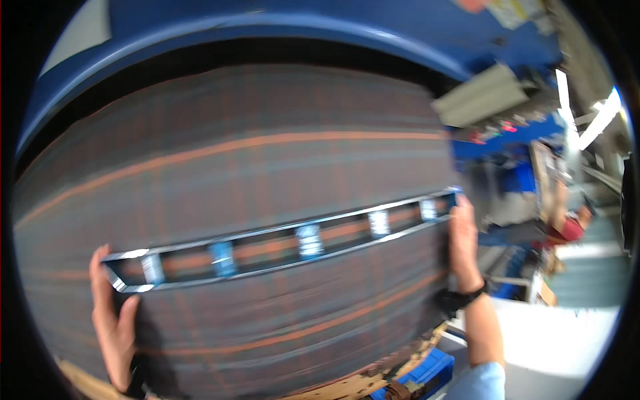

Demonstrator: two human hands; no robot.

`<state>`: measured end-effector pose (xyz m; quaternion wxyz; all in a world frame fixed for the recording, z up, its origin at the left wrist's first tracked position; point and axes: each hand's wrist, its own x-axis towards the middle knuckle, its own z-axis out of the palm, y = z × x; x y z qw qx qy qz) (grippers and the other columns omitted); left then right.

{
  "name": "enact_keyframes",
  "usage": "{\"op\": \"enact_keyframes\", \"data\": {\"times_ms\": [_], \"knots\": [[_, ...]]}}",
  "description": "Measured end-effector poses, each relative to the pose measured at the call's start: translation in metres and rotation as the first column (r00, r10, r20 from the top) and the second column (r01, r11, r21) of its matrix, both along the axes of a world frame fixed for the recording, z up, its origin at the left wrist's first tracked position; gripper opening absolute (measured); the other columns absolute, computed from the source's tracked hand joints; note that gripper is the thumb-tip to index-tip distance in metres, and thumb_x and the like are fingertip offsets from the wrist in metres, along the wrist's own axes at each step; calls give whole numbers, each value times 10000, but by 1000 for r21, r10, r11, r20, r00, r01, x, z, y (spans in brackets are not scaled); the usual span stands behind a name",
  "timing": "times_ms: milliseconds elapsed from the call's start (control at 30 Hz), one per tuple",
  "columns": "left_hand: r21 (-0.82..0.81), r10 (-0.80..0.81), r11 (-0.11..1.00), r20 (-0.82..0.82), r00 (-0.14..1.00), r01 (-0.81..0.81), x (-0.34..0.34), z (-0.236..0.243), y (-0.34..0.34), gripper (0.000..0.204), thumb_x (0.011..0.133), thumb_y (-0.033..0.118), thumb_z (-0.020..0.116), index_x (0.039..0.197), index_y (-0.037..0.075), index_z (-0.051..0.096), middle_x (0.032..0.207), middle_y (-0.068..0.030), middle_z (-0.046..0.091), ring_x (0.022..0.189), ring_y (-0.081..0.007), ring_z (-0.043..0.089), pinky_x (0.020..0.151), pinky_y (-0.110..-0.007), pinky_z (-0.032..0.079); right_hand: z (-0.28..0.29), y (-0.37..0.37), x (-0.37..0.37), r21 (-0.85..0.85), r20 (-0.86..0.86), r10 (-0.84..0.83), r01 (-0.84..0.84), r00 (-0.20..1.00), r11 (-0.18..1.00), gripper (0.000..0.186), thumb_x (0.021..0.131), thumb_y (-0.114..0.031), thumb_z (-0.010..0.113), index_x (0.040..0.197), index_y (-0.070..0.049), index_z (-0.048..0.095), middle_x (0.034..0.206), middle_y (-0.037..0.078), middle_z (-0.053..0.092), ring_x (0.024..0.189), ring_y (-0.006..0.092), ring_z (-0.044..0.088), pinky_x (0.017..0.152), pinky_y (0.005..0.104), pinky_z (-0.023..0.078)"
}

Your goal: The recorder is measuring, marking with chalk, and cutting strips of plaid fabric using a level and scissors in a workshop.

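A long, shiny ladder-like metal strip (309, 241) with several crosspieces lies crosswise over a dark plaid fabric surface (267, 107) with orange stripes, blurred by motion. My left hand (113, 323) grips its left end, fingers along the outer tip and thumb lower down. At the opposite end my right hand (465, 243), a dark band on its wrist, holds the strip between fingers and thumb. Whether the strip rests on the fabric or is just above it I cannot tell.
Beyond the fabric is a curved blue rim (280, 20); a beige panel (480, 93) sits upper right. Another person in red (570, 230) is at the right, near a white surface (547, 340). A blue crate (430, 370) and wooden edges show along the bottom.
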<state>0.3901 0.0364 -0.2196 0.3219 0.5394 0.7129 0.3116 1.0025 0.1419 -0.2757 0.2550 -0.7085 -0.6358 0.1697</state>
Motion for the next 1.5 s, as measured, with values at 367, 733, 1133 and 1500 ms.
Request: {"op": "enact_keyframes", "data": {"times_ms": [367, 733, 1133, 1500], "knots": [[9, -76, 997, -93, 993, 77, -35, -9, 70, 950, 877, -45, 747, 1638, 40, 186, 1657, -158, 359, 1556, -311, 281, 1261, -412, 264, -43, 95, 47, 56, -140, 6, 2, 990, 998, 592, 1151, -378, 332, 1558, 48, 385, 1632, 132, 385, 1500, 232, 344, 1254, 375, 199], [10, -74, 997, -76, 994, 75, -41, -7, 72, 917, 876, 4, 766, 1627, 79, 243, 1655, -116, 373, 1565, -359, 218, 1281, -486, 205, -36, 97, 42, -20, -180, -65, 62, 981, 998, 613, 1153, -399, 266, 1585, 29, 347, 1657, 152, 350, 1546, 249, 283, 1274, 382, 165], [14, -61, 998, -47, 997, 62, -41, -5, 72, 868, 871, -10, 763, 1604, 74, 304, 1641, -127, 394, 1573, -356, 201, 1277, -475, 220, -25, 98, 22, -3, -197, -37, 38, 980, 999, 628, 1147, -446, 297, 1552, 23, 396, 1578, 131, 436, 1466, 245, 370, 1242, 377, 208], [36, -45, 998, -94, 995, 48, -41, -7, 70, 770, 837, -90, 729, 1530, -48, 397, 1637, -165, 399, 1567, -315, 275, 1249, -399, 237, -12, 97, 1, -17, -106, -10, 9, 994, 1000, 599, 1143, -405, 356, 1541, 40, 414, 1562, 140, 464, 1456, 252, 397, 1229, 357, 237]]}}
